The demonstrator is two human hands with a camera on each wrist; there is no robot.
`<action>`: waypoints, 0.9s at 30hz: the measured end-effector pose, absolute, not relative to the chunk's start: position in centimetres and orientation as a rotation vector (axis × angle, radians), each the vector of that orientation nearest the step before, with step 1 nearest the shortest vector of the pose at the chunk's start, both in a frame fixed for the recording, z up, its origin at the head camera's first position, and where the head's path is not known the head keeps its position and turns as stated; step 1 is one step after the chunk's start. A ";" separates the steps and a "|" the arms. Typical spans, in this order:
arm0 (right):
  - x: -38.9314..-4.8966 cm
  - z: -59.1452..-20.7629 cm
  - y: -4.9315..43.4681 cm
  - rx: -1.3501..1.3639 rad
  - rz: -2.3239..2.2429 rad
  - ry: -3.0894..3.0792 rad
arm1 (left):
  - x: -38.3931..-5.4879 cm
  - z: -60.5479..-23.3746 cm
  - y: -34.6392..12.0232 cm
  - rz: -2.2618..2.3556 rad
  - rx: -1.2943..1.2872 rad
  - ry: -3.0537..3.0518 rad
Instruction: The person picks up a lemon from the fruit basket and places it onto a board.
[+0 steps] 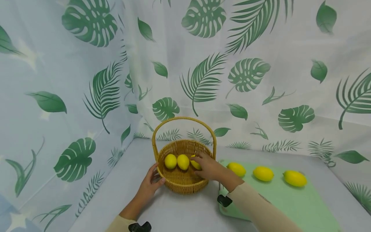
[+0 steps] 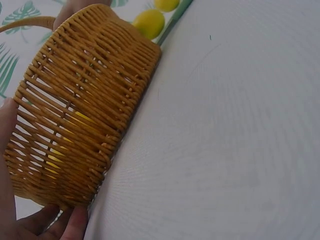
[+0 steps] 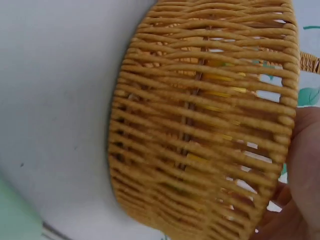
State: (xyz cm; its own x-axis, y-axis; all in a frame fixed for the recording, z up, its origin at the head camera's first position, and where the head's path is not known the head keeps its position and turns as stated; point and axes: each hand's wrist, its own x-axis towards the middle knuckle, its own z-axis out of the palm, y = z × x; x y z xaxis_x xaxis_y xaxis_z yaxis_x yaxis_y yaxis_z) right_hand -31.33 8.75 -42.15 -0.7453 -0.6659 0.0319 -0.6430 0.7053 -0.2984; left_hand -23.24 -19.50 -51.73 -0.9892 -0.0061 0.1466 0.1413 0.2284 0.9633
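A wicker basket (image 1: 186,188) with a tall arched handle stands on the table. My left hand (image 1: 148,184) grips its left side, the thumb at the front rim and the fingers round the outer wall. Inside lie two yellow lemons, a left lemon (image 1: 170,161) and a middle lemon (image 1: 183,162), side by side. Over the right rim reaches my right hand (image 1: 206,166), its fingers curled over a third lemon (image 1: 195,163) that it partly hides. In the right wrist view the basket wall (image 3: 200,115) covers most of what this hand holds.
Right of the basket lies a pale green board (image 1: 278,199). Along its far part sit a near lemon (image 1: 236,169), a centre lemon (image 1: 263,173) and an outer lemon (image 1: 295,178). Leaf-printed curtains (image 1: 203,80) hang behind and to the left of the white table (image 1: 179,212).
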 end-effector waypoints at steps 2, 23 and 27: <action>-31.5 -42.1 8.4 -1.061 -0.399 2.836 | -23.3 -51.6 -19.5 -1.894 -0.138 -2.354; -33.7 -43.0 6.6 -0.910 -0.209 2.865 | -23.0 -51.2 -19.4 -1.909 -0.160 -2.351; -34.1 -43.3 6.4 -0.887 -0.205 2.876 | -23.1 -51.4 -19.4 -1.882 -0.160 -2.367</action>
State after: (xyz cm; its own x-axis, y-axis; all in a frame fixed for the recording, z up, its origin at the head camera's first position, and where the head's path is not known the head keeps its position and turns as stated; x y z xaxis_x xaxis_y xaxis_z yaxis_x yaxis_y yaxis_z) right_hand -34.06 6.41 -43.29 -0.8201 -0.5667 -0.0793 -0.5498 0.8187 -0.1655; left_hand -23.07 -19.40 -51.37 -0.9880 0.0124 0.1537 0.1525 0.2245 0.9625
